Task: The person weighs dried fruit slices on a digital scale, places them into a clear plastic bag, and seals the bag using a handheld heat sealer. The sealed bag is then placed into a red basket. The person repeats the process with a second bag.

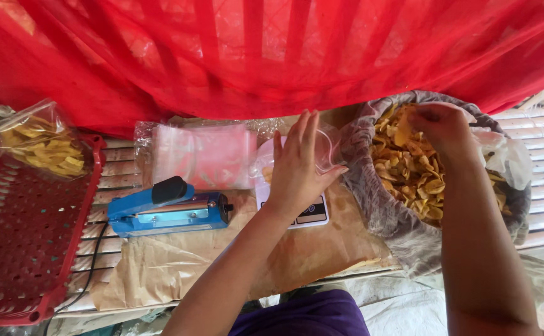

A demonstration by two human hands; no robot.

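My left hand point(298, 167) holds open a clear plastic bag point(323, 149) that stands on a small white kitchen scale point(312, 214). A few yellow chips show inside the bag. My right hand point(441, 127) is down in a large sack lined with clear plastic point(378, 205), fingers pinched on yellow chips point(409, 171) that fill it. The sack sits right of the scale on brown paper.
A blue heat sealer with a black knob point(166, 208) lies left of the scale. Behind it is a stack of empty clear bags point(203, 155). A red perforated basket point(23, 230) at the left holds a filled chip bag point(42, 146). Red cloth point(253, 50) hangs across the back.
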